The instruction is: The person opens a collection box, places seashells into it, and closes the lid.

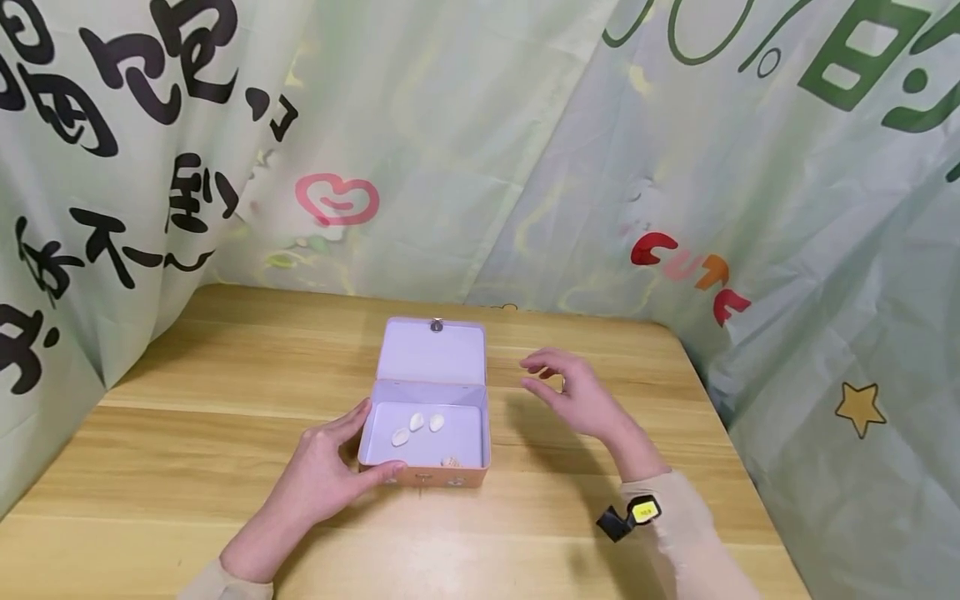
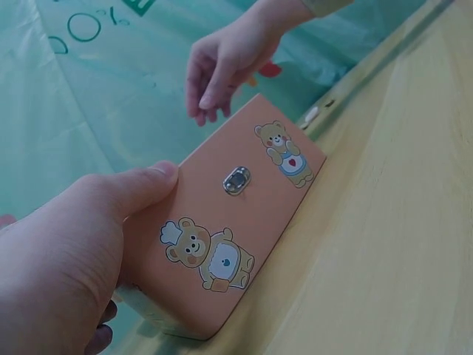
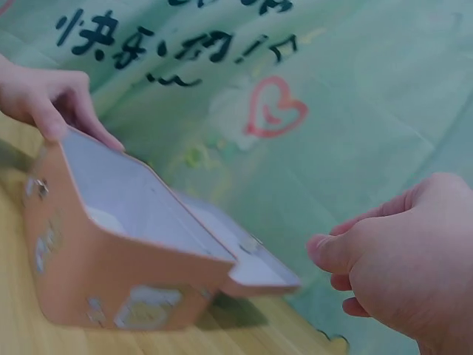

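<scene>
A small hinged tin box (image 1: 423,477), orange-pink outside and lilac inside, stands with its lid (image 1: 431,354) tipped back. Bear pictures and a metal clasp (image 2: 237,180) mark its front. Inside lie three white oval pieces, one of them a white piece (image 1: 401,437) near the left wall, and a small tan textured piece (image 1: 451,462) by the front wall. My left hand (image 1: 326,467) grips the box's left front corner, thumb along the front rim and fingers at the left side. To the right of the box, my right hand (image 1: 573,392) hovers with loosely bent fingers, nothing visible in it.
The wooden table (image 1: 225,467) reaches back to a printed cloth curtain (image 1: 465,150) that hangs behind and on both sides. In the left wrist view, a small white piece (image 2: 311,115) shows beyond the box. A black strap with a yellow-faced device (image 1: 643,510) sits on the right sleeve.
</scene>
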A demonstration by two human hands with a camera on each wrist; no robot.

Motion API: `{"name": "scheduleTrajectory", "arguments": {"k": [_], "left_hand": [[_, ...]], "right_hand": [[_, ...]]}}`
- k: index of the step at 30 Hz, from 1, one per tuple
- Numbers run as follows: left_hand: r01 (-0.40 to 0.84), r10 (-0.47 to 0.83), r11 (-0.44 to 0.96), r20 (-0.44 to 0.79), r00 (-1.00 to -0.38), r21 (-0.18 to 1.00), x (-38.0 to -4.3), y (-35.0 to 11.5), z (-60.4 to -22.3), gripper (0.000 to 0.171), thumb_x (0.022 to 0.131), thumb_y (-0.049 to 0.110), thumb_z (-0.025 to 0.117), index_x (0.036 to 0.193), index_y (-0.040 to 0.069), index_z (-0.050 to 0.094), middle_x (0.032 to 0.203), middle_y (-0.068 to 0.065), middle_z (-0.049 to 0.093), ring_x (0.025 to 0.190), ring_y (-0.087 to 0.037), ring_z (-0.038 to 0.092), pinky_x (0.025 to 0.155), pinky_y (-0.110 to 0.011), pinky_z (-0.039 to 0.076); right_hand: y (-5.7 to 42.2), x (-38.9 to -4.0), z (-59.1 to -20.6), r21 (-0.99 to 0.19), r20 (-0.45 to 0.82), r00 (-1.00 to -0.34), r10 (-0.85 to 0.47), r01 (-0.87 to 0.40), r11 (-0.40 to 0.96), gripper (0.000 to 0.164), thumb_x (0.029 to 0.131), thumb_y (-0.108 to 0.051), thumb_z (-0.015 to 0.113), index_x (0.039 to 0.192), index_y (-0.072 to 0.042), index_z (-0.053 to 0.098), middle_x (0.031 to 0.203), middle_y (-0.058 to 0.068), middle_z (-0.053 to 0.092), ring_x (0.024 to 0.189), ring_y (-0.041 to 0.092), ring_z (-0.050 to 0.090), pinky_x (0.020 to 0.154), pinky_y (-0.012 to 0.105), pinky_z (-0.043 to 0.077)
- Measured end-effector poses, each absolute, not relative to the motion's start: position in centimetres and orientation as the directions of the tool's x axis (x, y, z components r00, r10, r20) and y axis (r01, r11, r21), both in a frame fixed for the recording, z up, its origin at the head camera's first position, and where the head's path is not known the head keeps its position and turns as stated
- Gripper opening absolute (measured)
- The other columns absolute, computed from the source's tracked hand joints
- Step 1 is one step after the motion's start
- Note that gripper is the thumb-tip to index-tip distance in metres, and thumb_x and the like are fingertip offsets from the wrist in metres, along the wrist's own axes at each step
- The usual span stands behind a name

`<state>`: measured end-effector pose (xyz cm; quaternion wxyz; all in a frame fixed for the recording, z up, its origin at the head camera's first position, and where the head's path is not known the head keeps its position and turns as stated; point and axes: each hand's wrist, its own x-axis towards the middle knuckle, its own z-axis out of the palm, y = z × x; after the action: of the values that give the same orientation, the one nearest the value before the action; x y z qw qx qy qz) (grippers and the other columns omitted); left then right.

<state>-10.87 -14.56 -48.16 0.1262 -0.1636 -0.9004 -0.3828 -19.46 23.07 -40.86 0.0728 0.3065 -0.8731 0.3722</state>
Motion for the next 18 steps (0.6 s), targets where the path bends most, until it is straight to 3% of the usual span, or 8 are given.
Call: {"name": "scheduleTrajectory", "arguments": {"k": [3, 6, 8, 10, 12, 18], "left_hand": [[0.391, 0.200, 0.654, 0.350, -0.915, 0.648, -11.0, -14.5, -48.0, 0.108, 0.075, 0.065, 0.089, 0.144, -0.012, 0.056, 0.148, -0.020, 0.055, 0.095, -0.027, 0.071, 0.081, -0.039, 0.056], [0.396, 0.201, 0.651, 0.356, -0.913, 0.648, -11.0, -14.5, -48.0, 0.108, 0.074, 0.063, 0.091, 0.143, -0.012, 0.056, 0.148, -0.020, 0.055, 0.093, -0.027, 0.070, 0.082, -0.040, 0.057], [0.399, 0.202, 0.650, 0.360, -0.911, 0.646, -11.0, -14.6, -47.9, 0.108, 0.074, 0.063, 0.092, 0.143, -0.012, 0.056, 0.148, -0.021, 0.055, 0.110, -0.034, 0.070, 0.090, -0.044, 0.059], [0.402, 0.205, 0.648, 0.360, -0.910, 0.647, -11.0, -14.7, -48.0, 0.108, 0.074, 0.062, 0.092, 0.143, -0.012, 0.056, 0.147, -0.021, 0.055, 0.127, -0.039, 0.060, 0.096, -0.049, 0.058], [0.402, 0.207, 0.649, 0.358, -0.910, 0.646, -10.9, -14.7, -48.0, 0.108, 0.074, 0.062, 0.092, 0.143, -0.012, 0.056, 0.147, -0.021, 0.055, 0.132, -0.042, 0.054, 0.101, -0.053, 0.054], [0.410, 0.215, 0.648, 0.363, -0.907, 0.642, -11.0, -14.7, -48.0, 0.108, 0.074, 0.063, 0.091, 0.142, -0.013, 0.056, 0.146, -0.023, 0.055, 0.131, -0.044, 0.055, 0.104, -0.056, 0.049]], "right_hand": [[24.5, -19.6, -40.8, -0.614, 0.351, -0.826, -0.442, -0.559, 0.557, 0.021, 0.098, -0.003, 0.076, 0.119, -0.001, 0.075, 0.113, 0.007, 0.074, 0.102, 0.026, 0.070, 0.090, 0.053, 0.059], [25.5, -19.7, -40.8, -0.625, 0.350, -0.839, -0.416, -0.540, 0.563, 0.021, 0.098, -0.002, 0.076, 0.119, 0.000, 0.074, 0.112, 0.007, 0.074, 0.102, 0.027, 0.070, 0.089, 0.056, 0.058], [26.1, -19.7, -40.8, -0.632, 0.347, -0.846, -0.404, -0.529, 0.566, 0.022, 0.099, -0.003, 0.075, 0.120, 0.000, 0.074, 0.112, 0.007, 0.074, 0.103, 0.026, 0.070, 0.088, 0.057, 0.058], [26.7, -19.7, -40.8, -0.632, 0.349, -0.852, -0.391, -0.522, 0.572, 0.022, 0.098, -0.003, 0.075, 0.120, 0.000, 0.074, 0.113, 0.008, 0.074, 0.103, 0.027, 0.070, 0.087, 0.058, 0.058], [27.3, -19.6, -40.8, -0.632, 0.358, -0.854, -0.377, -0.519, 0.576, 0.023, 0.098, -0.002, 0.075, 0.121, 0.002, 0.073, 0.113, 0.011, 0.074, 0.103, 0.029, 0.070, 0.087, 0.059, 0.058], [29.2, -19.8, -41.2, -0.620, 0.372, -0.864, -0.339, -0.504, 0.602, 0.023, 0.098, 0.000, 0.074, 0.121, 0.004, 0.072, 0.112, 0.016, 0.073, 0.103, 0.033, 0.069, 0.089, 0.061, 0.056]]}}
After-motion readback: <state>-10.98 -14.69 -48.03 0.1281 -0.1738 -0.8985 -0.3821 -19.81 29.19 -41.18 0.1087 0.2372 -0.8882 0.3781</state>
